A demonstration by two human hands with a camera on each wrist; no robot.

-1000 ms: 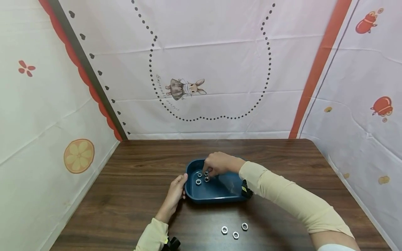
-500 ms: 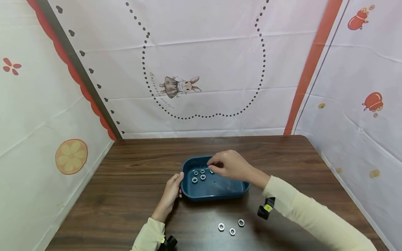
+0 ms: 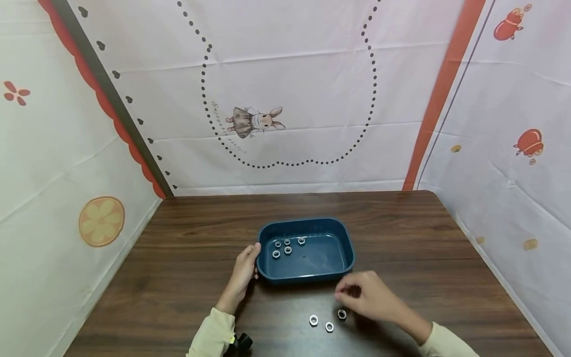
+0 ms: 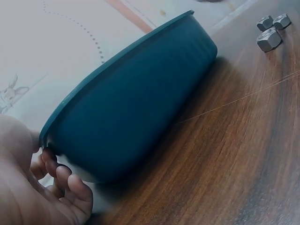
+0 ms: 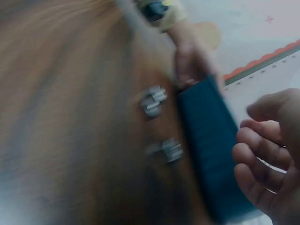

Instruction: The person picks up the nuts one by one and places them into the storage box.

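A dark blue rectangular plastic tray sits on the wooden table. My left hand grips its left end, thumb on the rim and fingers below it on the outer wall. Several metal hex nuts lie inside, one of them a nut apart from the rest. In front of the tray are three more nuts: a left nut, a middle nut and a right nut. Just above the right nut hovers my right hand, fingers loosely curled with nothing seen between them. The right wrist view is blurred.
The brown wooden table has its far edge against a printed white cloth that hangs behind and along both sides. A small black device is strapped to my left wrist.
My right hand has left the tray and come down and right to the loose nuts. One more nut lies in the tray. The left hand keeps its grip; the view shifted slightly.
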